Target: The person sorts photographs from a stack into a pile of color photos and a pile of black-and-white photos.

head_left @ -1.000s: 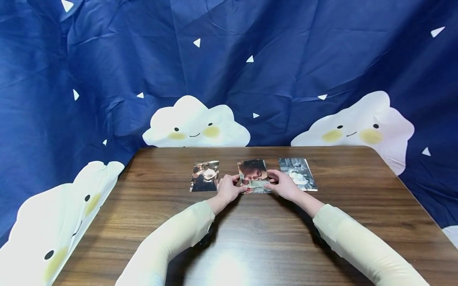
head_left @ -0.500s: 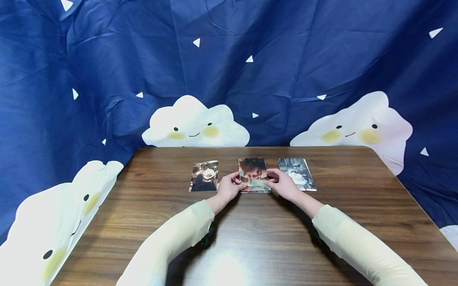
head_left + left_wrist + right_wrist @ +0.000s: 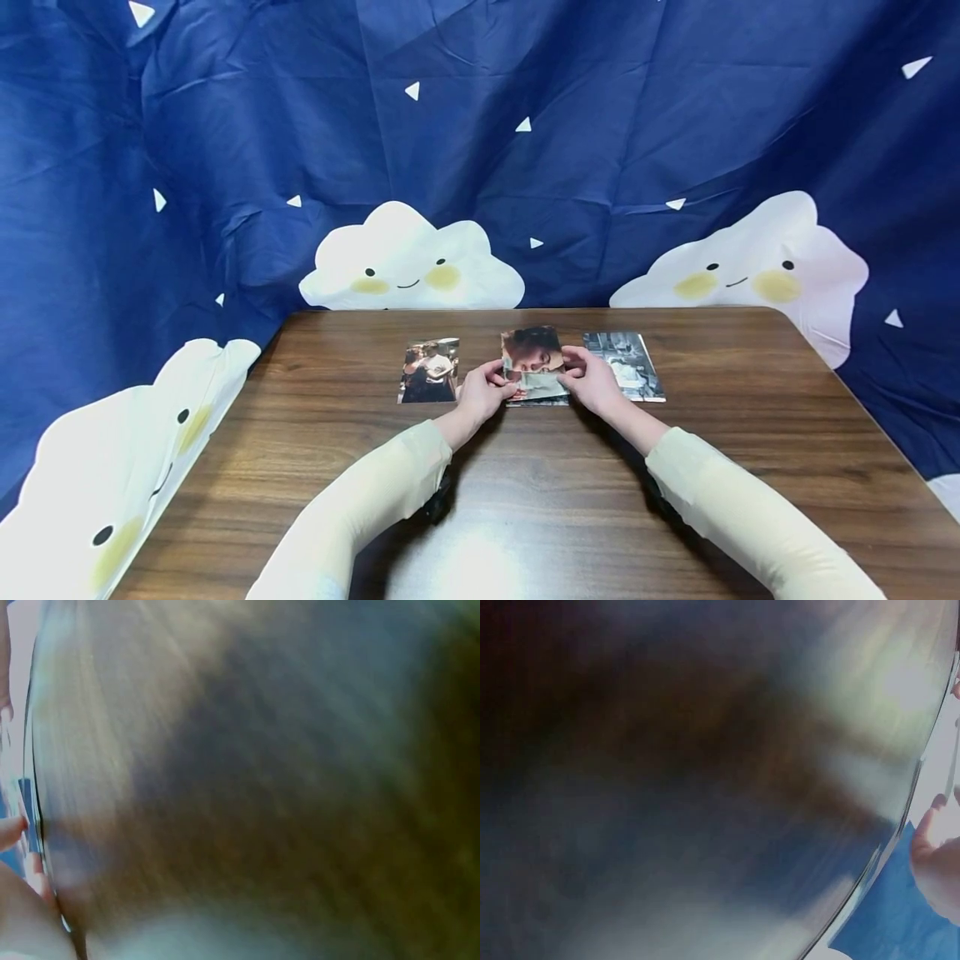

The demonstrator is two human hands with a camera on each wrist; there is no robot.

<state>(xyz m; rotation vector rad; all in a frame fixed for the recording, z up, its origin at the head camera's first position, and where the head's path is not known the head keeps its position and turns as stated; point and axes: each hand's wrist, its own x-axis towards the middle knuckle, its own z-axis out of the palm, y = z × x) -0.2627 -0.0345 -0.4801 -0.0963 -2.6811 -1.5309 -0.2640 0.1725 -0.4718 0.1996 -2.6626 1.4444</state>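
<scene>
1. The left hand (image 3: 482,393) pinches the left edge of the upper photo card (image 3: 534,362), and the right hand (image 3: 594,385) pinches its right edge; the card is mid-table, over a grey-toned card (image 3: 542,403) whose near strip shows; whether the two touch, I cannot tell.
2. Uneven squeezing could bow or crease the upper photo card; it looks thin, and is gripped only at its sides.
3. One pinch slackening could let it swing and drop askew onto the wooden table (image 3: 480,483).
4. A low fingertip could drag the grey-toned card along; both lie close together.
5. A sideways sweep could nudge the left card (image 3: 429,371) or black-and-white card (image 3: 626,367); each is near a hand.
</scene>
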